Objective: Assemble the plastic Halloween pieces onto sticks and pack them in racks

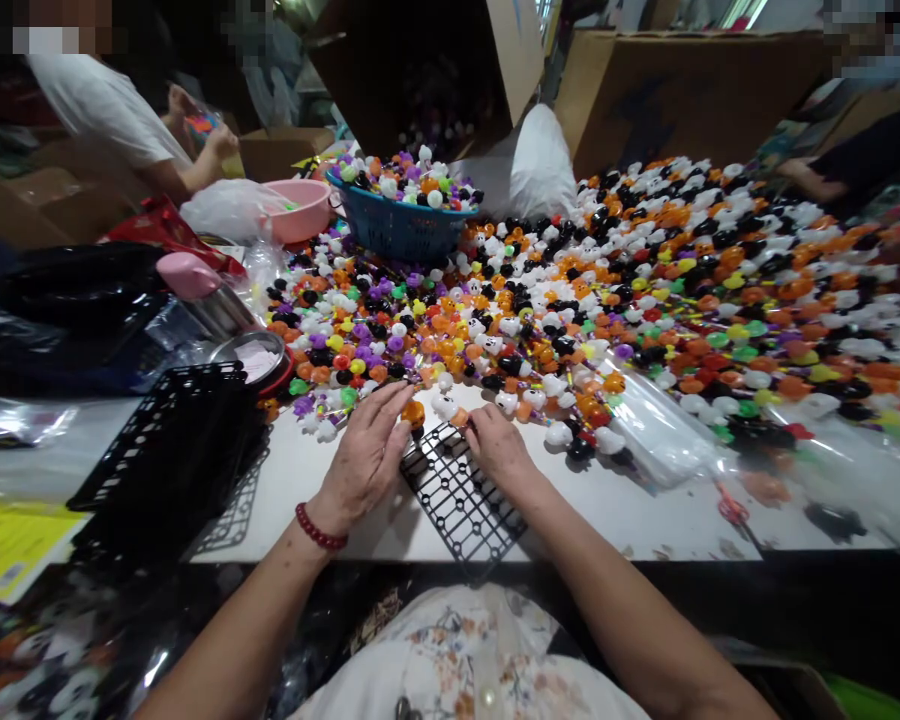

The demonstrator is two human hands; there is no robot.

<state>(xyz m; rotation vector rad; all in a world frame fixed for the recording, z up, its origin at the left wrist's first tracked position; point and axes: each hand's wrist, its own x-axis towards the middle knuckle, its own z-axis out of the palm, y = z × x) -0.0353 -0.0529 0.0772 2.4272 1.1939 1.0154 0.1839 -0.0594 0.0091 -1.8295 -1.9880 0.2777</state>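
Note:
A black plastic grid rack (461, 500) with round holes lies on the white tabletop in front of me. My left hand (367, 450), with a red bead bracelet on its wrist, is at the rack's far left corner. Its thumb and fingers close around a small orange plastic figure (414, 414). At the far right edge, my right hand (497, 445) pinches a small white-and-orange plastic figure (447, 406); its fingertips are partly hidden. Just beyond both hands lies a wide heap of similar figures (487, 300) in white, orange, black, purple and green.
Black grid racks (165, 440) are stacked at left, near a pink-lidded flask (202, 290). A blue basket (401, 222) of figures and a pink basin (300, 212) stand behind. Clear plastic bags (660, 430) and red scissors (733, 505) lie at right. Other people work on both sides.

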